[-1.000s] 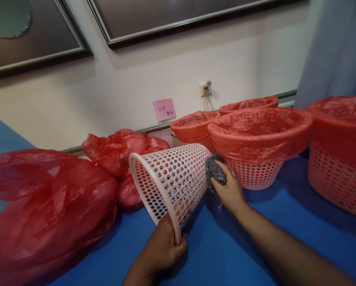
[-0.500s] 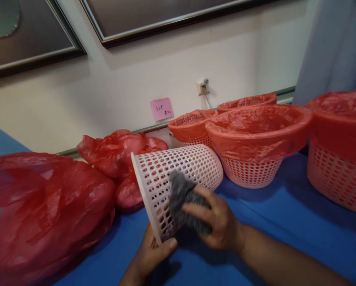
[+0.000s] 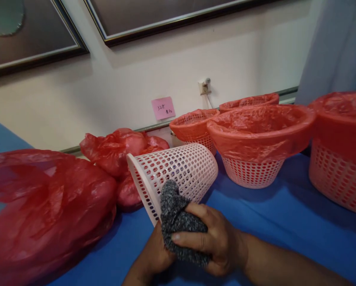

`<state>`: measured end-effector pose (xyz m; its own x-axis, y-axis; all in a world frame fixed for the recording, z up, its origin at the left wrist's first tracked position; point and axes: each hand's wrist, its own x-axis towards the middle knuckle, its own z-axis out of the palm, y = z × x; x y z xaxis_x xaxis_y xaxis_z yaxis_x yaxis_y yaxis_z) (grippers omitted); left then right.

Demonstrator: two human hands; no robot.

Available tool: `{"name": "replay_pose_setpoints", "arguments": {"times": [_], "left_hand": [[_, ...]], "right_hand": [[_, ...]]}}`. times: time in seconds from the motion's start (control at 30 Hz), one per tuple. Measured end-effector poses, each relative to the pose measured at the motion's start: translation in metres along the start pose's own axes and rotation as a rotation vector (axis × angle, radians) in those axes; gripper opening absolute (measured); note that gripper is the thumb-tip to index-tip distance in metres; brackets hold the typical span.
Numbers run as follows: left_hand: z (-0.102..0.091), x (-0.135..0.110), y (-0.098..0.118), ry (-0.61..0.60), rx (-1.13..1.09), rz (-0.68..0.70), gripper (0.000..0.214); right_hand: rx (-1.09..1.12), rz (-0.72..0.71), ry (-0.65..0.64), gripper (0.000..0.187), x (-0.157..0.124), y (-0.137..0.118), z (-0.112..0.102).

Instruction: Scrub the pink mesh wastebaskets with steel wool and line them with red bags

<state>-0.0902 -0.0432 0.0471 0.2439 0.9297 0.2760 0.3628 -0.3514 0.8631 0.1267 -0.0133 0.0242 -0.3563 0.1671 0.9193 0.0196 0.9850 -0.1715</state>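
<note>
Pale mesh wastebasket, tipped sideways over the blue table, apparently mid-wipe.
Right hand: fingers curled round a grey cloth. Left hand: by the rim, fingers hidden, closure unclear. Further wiping likely calls for turning the wastebasket.

basket: pale pink, hole-patterned | cloth: speckled grey | bags: red | surface: blue
</note>
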Motion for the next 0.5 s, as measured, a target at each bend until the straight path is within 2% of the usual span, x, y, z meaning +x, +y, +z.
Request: {"name": "replay_pose_setpoints", "arguments": {"times": [0.03,0.07,0.17,0.23,0.3,0.37,0.4,0.5], "left_hand": [[-0.001,0.000,-0.001,-0.017,0.016,0.015,0.041],[-0.001,-0.001,-0.003,-0.030,0.030,0.031,0.045],[-0.002,0.000,-0.007,-0.045,0.058,0.045,0.058],[0.000,0.003,-0.006,-0.086,0.069,0.029,0.061],[0.002,0.008,-0.003,-0.130,0.110,0.042,0.065],[0.005,0.013,0.002,-0.151,0.163,0.083,0.067],[0.007,0.015,0.005,-0.162,0.183,0.102,0.066],[0.008,0.017,0.012,-0.251,0.227,0.133,0.055]], "right_hand": [[-0.022,0.026,0.025,0.064,0.000,0.002,-0.001],[-0.070,0.119,0.079,0.063,-0.001,0.009,-0.003],[-0.230,0.578,0.336,0.059,-0.007,0.047,-0.007],[-0.220,0.852,0.497,0.054,-0.012,0.072,-0.008],[-0.156,0.964,0.576,0.052,-0.013,0.082,-0.009],[-0.146,0.881,0.529,0.054,-0.011,0.072,-0.009],[-0.156,0.750,0.459,0.056,-0.009,0.061,-0.008],[-0.099,0.236,0.194,0.065,-0.001,0.021,-0.007]]}}
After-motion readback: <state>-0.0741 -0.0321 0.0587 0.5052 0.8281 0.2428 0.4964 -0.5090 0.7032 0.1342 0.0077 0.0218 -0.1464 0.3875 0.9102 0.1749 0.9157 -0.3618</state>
